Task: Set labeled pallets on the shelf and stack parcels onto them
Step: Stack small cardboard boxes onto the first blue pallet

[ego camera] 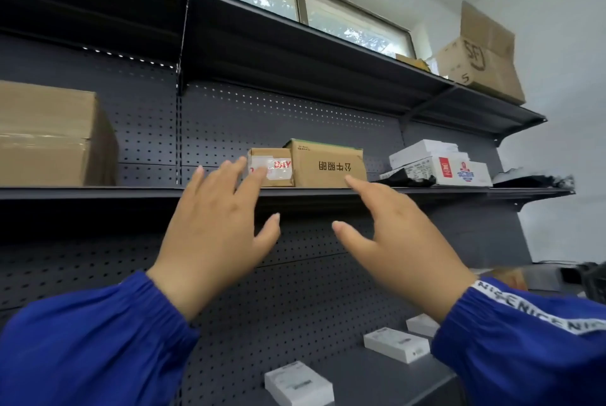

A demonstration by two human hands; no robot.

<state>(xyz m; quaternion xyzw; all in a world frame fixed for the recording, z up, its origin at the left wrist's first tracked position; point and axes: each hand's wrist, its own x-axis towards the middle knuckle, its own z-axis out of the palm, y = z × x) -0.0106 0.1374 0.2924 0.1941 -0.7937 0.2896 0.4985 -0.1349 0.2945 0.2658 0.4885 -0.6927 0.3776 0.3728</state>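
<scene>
Two brown cardboard parcels stand side by side on the middle shelf point(98, 192): a small one with red-and-white tape point(272, 167) and a larger one with upside-down black print point(328, 166). My left hand point(213, 232) is raised in front of the shelf edge, fingers spread, its fingertips overlapping the small parcel in view. My right hand point(393, 241) is raised beside it, fingers spread, index fingertip near the larger parcel's lower right corner. Neither hand holds anything. No pallet is visible.
A big brown carton point(49, 133) fills the shelf's left end. White boxes point(439, 163) and black wrapping point(403, 177) lie at the right end. An open carton point(482, 58) sits on the top shelf. Small white boxes point(298, 382) point(396, 345) lie on the lower shelf.
</scene>
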